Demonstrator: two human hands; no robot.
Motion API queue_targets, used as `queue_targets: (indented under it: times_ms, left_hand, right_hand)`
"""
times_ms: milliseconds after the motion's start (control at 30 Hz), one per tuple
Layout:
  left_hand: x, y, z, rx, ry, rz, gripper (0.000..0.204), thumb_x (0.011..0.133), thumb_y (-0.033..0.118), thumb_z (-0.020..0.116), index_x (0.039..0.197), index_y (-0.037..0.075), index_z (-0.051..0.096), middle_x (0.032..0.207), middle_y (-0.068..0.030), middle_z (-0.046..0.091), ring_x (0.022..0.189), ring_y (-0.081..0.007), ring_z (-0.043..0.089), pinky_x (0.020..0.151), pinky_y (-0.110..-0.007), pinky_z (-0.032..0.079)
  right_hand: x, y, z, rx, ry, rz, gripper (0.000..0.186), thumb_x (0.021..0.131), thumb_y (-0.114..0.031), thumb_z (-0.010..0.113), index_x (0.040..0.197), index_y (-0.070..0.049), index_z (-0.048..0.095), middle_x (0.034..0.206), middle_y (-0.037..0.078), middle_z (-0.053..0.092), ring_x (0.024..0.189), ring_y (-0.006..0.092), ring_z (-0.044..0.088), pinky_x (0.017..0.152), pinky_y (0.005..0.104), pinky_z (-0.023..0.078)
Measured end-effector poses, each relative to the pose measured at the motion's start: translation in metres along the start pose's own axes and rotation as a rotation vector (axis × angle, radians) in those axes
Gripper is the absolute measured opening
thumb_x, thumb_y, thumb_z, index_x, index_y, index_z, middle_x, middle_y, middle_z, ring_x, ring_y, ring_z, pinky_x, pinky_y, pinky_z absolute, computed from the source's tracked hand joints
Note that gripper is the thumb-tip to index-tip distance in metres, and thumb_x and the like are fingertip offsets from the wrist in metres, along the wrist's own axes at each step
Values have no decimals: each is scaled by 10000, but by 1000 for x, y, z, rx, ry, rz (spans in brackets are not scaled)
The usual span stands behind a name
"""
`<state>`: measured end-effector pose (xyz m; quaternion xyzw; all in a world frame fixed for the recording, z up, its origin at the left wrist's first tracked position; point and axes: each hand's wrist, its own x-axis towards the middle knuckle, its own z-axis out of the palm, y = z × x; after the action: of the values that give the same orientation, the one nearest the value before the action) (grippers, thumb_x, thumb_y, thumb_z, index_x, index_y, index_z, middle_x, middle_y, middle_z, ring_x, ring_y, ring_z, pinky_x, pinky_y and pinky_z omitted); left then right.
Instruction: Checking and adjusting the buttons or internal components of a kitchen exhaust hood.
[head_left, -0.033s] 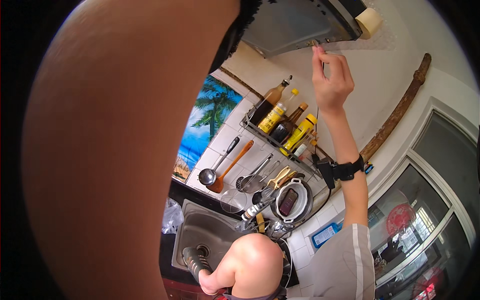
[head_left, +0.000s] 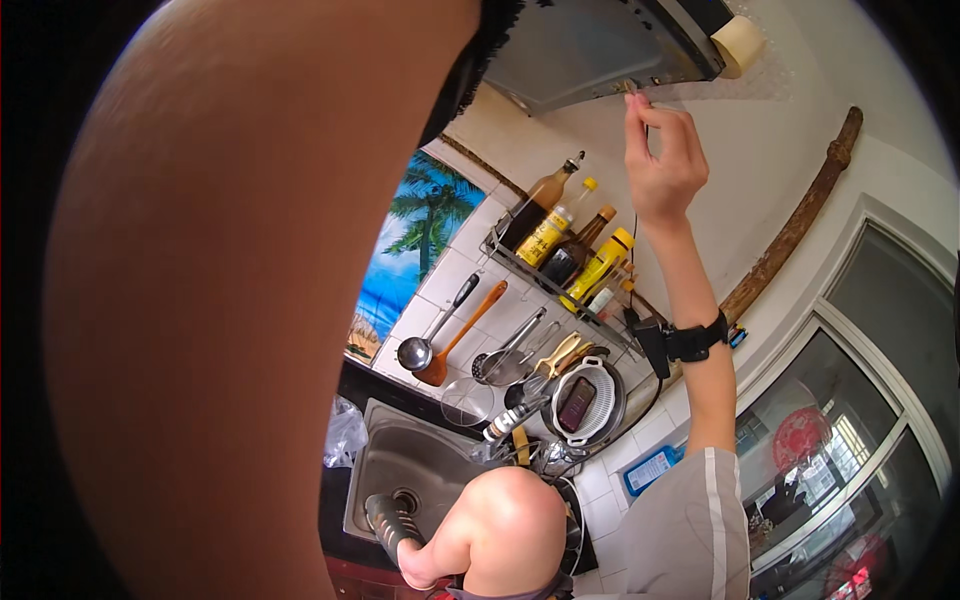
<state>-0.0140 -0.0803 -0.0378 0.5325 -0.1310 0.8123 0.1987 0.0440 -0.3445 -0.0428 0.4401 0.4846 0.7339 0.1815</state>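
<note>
My right hand (head_left: pixel 660 165) is raised overhead to the lower edge of a grey range hood (head_left: pixel 590 55). Its thumb and fingertips pinch a small metal fitting (head_left: pixel 630 90) there. A black strap with a small device (head_left: pixel 690 340) is on that wrist. My left hand (head_left: pixel 412 563), low in the picture with its elbow bent, grips a dark ribbed tube (head_left: pixel 385 520) over the steel sink (head_left: pixel 385 460). A large blurred skin-coloured shape close to the camera fills the left half and hides what is behind it.
A wall rack holds several sauce bottles (head_left: pixel 565 235). Below hang a ladle (head_left: pixel 420 345), an orange spatula (head_left: pixel 455 345) and strainers. A white colander (head_left: pixel 585 405) sits by the sink. A palm-tree picture (head_left: pixel 410 250) is on the tiles and a window (head_left: pixel 850 420) at the right.
</note>
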Motion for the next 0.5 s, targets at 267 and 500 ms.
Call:
queue_targets:
  times_ms: [267,500]
  left_hand:
    - [-1,-1,0,-11,17,0,396,847,298,510,823,-43,709,904,-247,702,932,-372,677,937,-429,483]
    - [-4,-2,3,-3,69,10,411,854,316,519,837,-47,710,921,-243,703,952,-363,675,951,-427,479]
  right_hand:
    - [-3,-3,-9,57,9,74,170,807,-29,802,869,-84,654,795,28,670,644,192,631,561,292,498]
    - [-5,1,-4,52,5,66,178,803,-33,805,875,-87,652,788,32,664,644,202,634,560,300,499]
